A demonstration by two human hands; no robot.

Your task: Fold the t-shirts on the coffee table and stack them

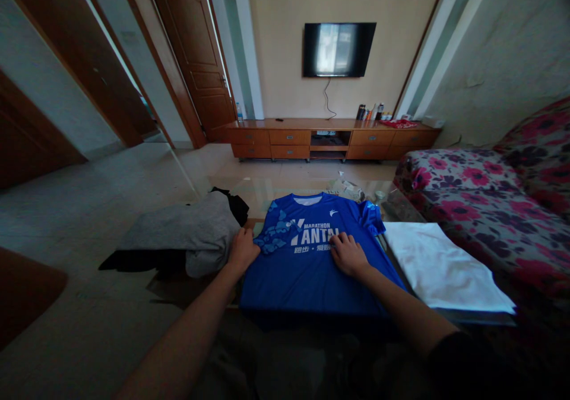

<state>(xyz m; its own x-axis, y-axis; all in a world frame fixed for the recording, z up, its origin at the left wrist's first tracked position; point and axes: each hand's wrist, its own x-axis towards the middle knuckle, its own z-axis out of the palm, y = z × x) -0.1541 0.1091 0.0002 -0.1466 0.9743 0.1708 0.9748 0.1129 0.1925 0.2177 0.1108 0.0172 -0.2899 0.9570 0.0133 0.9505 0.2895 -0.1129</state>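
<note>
A blue T-shirt (pixel 285 281) with white lettering lies spread over a glass table, its collar pointing away from me and its hem hanging at the near edge. At the end of its left sleeve, my left hand (pixel 244 248) is closed, pinching the fabric. My right hand (pixel 350 256) rests on the chest over the end of the lettering, fingers stretched out and apart. To the right of the shirt lies a folded white cloth (pixel 440 266). Left of my left hand is a heap of grey clothing (pixel 178 228) with black cloth under and behind it.
Beyond the shirt, a crumpled clear plastic bag (pixel 350 191) and a small glass (pixel 379 197) stand on the table. A flowered sofa (pixel 467 180) is at the right. By the far wall is a low wooden cabinet (pixel 289 137) with bottles on it, under a television (pixel 338 50).
</note>
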